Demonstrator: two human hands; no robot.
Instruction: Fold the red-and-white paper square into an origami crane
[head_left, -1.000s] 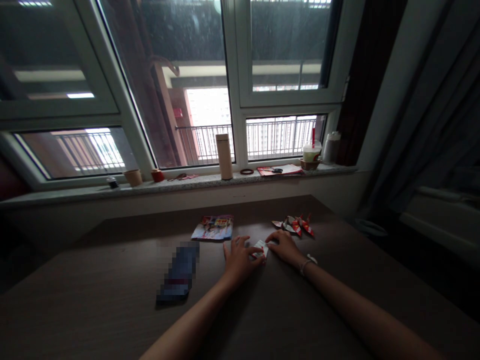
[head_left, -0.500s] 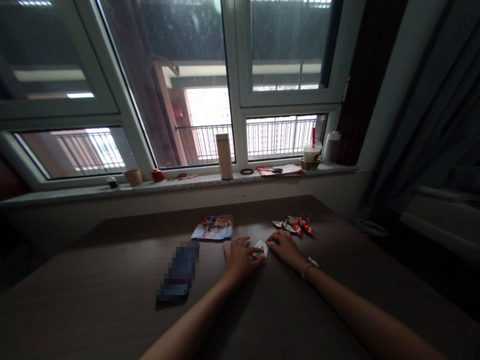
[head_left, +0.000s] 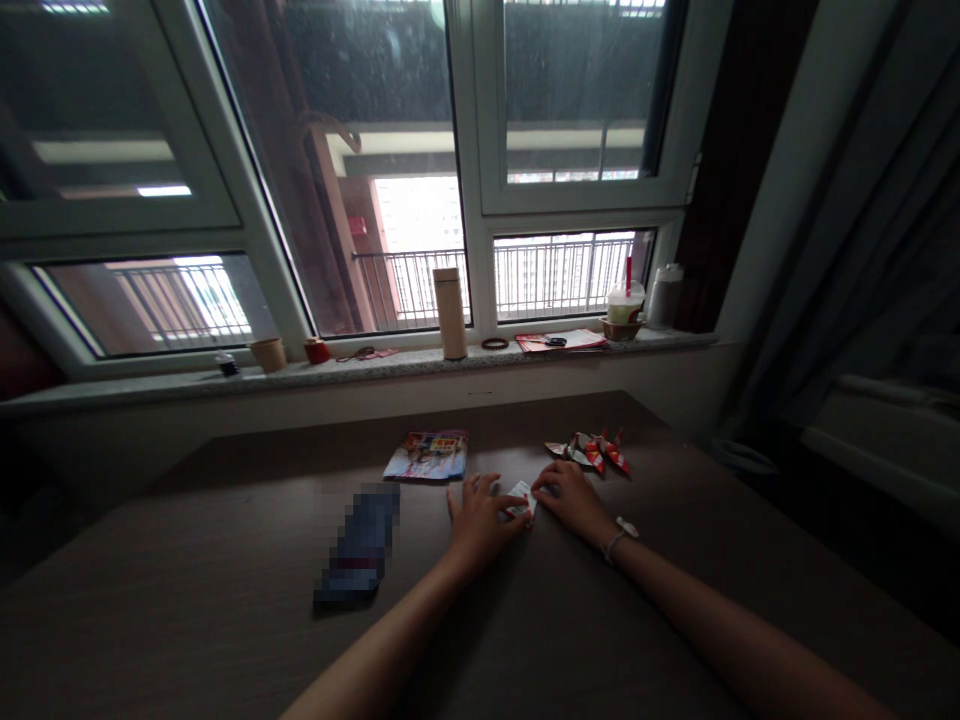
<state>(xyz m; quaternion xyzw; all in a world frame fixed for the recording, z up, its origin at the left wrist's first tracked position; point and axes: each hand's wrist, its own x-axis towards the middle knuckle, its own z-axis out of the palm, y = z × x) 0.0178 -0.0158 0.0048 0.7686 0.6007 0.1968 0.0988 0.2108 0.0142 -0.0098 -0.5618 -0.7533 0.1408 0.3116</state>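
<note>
A small piece of folded paper [head_left: 521, 490], pale with red print, lies on the table between my hands. My left hand [head_left: 478, 520] holds its left and near side down with thumb and forefinger, the other fingers bent on the tabletop. On the paper's right edge, the fingertips of my right hand [head_left: 568, 497] are pinched together. Part of the paper is hidden under my fingers. Just beyond my right hand sit several folded paper cranes [head_left: 592, 450], red and white. Colourful printed sheets [head_left: 427, 456] lie in a pile beyond my left hand.
A dark pixelated object [head_left: 360, 545] lies left of my left forearm on the brown table [head_left: 187, 570]. Along the windowsill [head_left: 360, 367] stand a beige flask [head_left: 450, 315], a paper cup [head_left: 268, 355], a drink cup with a red straw [head_left: 624, 303], and papers with scissors [head_left: 559, 341].
Both hands stay at the folded paper, with only a slight shift of the right fingertips along its edge. The other things have not moved.
</note>
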